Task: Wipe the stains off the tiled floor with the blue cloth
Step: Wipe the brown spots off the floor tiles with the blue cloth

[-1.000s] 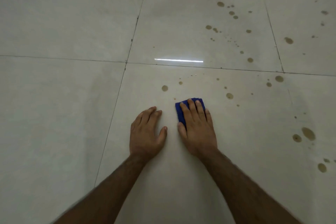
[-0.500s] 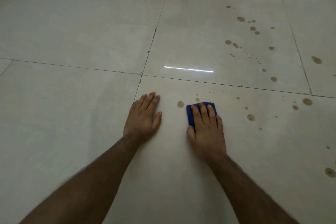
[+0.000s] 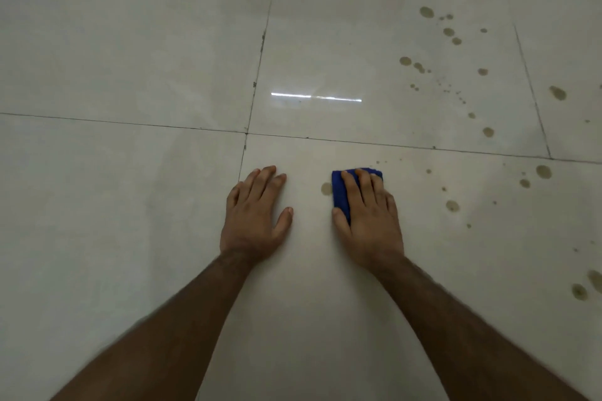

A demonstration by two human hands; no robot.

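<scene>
Head view: right hand [image 3: 368, 221] flat, pressing blue cloth [image 3: 339, 192].

A thin white light reflection [image 3: 316, 97] (one long horizontal streak) shows near the centre.

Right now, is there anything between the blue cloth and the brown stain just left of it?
Nothing visible. The stain sits right at the left edge of the blue cloth, which the right hand presses flat. The left hand rests beyond the stain.
</scene>
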